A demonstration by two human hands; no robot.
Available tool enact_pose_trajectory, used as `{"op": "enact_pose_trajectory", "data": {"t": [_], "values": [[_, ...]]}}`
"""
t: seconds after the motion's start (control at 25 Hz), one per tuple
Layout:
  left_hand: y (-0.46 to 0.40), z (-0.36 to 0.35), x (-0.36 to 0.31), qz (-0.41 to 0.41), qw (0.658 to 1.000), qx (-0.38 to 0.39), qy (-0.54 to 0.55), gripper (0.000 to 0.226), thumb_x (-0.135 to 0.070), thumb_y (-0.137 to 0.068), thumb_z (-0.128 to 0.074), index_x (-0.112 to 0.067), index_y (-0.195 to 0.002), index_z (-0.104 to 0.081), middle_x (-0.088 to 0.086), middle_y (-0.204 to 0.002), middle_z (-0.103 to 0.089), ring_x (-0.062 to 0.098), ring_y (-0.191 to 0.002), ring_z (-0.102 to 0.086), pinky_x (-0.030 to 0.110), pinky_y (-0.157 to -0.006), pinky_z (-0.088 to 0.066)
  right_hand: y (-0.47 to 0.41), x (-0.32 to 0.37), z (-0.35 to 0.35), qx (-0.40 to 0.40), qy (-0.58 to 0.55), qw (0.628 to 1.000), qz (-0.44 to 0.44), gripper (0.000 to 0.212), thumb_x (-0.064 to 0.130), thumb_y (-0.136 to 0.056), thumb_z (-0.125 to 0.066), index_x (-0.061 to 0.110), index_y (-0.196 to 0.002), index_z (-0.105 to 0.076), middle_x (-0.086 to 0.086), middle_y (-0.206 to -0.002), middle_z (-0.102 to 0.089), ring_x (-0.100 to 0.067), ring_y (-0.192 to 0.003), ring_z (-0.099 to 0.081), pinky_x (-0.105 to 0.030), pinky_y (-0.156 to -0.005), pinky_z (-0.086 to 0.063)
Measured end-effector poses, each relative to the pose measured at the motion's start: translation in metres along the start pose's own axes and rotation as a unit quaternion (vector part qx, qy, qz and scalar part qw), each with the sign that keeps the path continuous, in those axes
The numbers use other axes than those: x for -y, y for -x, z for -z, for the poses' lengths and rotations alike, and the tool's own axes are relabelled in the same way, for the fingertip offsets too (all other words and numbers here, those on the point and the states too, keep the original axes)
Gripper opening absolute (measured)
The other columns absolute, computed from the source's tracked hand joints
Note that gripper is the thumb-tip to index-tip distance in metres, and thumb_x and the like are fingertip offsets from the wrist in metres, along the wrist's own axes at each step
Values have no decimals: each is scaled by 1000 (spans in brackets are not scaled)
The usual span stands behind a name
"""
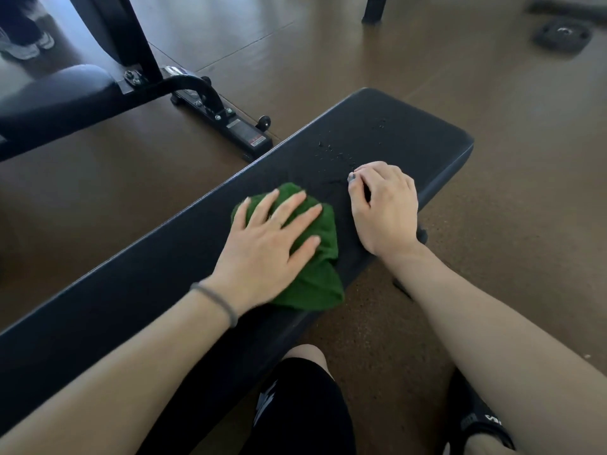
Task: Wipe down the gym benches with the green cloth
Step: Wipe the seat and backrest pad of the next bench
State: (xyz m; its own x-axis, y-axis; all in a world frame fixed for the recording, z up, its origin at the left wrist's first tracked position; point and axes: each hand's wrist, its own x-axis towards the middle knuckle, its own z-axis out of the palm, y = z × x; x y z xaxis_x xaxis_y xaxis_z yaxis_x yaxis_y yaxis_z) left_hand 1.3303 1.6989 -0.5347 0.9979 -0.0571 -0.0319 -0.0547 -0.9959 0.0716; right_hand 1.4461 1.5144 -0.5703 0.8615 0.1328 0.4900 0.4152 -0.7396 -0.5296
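Note:
A long black padded gym bench (pixel 404 133) runs from the lower left to the upper right. A crumpled green cloth (pixel 315 270) lies on its middle. My left hand (pixel 266 244) presses flat on the cloth with straight, spread fingers. My right hand (pixel 384 205) rests on the bench pad just right of the cloth, its fingers curled under and holding nothing. Small wet droplets (pixel 335 152) speckle the pad beyond my right hand.
A second black bench (pixel 59 93) with a metal frame and a floor foot (pixel 226 123) stands to the left. A weight plate (pixel 563 36) lies on the brown floor at the far right. Someone's shoes (pixel 29 47) show at the top left. My knee (pixel 305 399) is below the bench.

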Motion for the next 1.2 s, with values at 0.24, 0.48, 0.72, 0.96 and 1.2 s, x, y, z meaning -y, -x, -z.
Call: {"op": "enact_pose_trajectory", "data": {"t": [0.24,0.48,0.72,0.96,1.2], "values": [[-82,-5,-8,74,997,-4,20,57,-60,-104,-21,-43,-158,-25,-8,-170,-18,29,-157,-10,54,-125,-4,1,-3,1,3,-17,1000,-1,35,30,-104,-39,17,-92,-70,7,-106,-71,-15,-104,-62,-33,-98,-38],[18,-4,-15,-45,999,21,1,62,-64,-101,-12,-45,-159,-23,-13,-169,-17,24,-157,-12,53,-126,-9,6,-1,-1,-17,-8,1000,6,37,30,-104,-37,15,-92,-70,5,-104,-71,-16,-101,-63,-34,-96,-40],[-84,-1,-29,58,998,26,19,56,-59,-104,-18,-45,-159,-18,-10,-171,-11,27,-158,-4,55,-126,0,0,-2,2,10,-13,1000,12,40,32,-105,-34,16,-95,-69,3,-104,-70,-17,-101,-62,-35,-95,-40],[-6,-3,-37,-18,999,30,-12,66,-66,-98,-8,-45,-160,-18,-13,-170,-12,24,-158,-7,53,-126,-6,-14,-28,4,2,-22,999,28,39,31,-104,-36,10,-92,-67,-5,-100,-69,-29,-93,-60,-47,-82,-48],[-73,6,-39,0,999,48,26,61,-67,-100,-20,-47,-157,-23,-11,-169,-14,26,-156,-9,52,-126,-7,-16,-33,0,4,-25,1000,7,38,33,-105,-36,12,-92,-65,-2,-102,-64,-26,-94,-58,-43,-82,-44]]}}
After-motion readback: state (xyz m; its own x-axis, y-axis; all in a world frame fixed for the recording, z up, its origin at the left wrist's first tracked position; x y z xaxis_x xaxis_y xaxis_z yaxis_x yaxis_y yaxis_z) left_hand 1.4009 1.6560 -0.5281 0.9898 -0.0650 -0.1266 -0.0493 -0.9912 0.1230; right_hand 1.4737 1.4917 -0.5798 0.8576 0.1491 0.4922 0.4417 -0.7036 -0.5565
